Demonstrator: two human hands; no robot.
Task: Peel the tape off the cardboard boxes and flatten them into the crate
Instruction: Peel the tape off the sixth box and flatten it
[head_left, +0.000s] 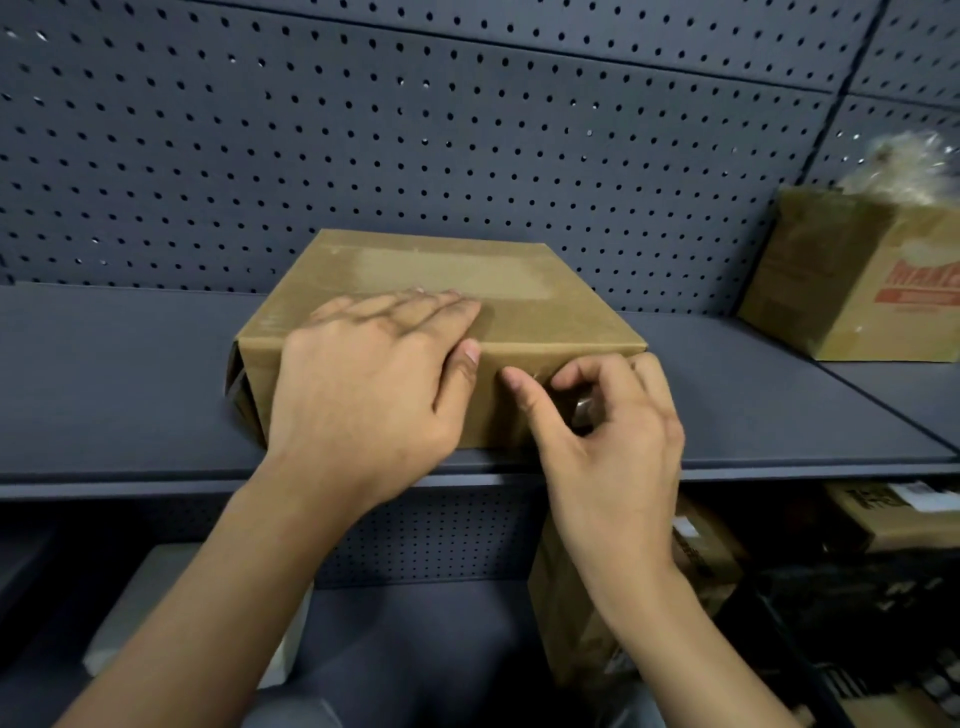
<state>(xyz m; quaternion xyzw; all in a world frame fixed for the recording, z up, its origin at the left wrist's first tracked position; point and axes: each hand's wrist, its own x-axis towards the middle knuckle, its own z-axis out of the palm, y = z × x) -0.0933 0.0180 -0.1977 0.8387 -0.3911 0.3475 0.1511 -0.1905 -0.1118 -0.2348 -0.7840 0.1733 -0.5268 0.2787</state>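
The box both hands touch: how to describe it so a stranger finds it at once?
On the grey shelf before the pegboard wall, the flat brown box lies in the middle, left hand on its top, right hand picking tape at its front. Unlike the taller box at right, it has no red print.

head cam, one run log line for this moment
step: peel tape | left hand: flat on box top | right hand: fingers curled on tape at box front | box: closed, on shelf

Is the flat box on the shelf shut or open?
Shut: top flaps of the box lie flat under tape, left hand pressing on them.
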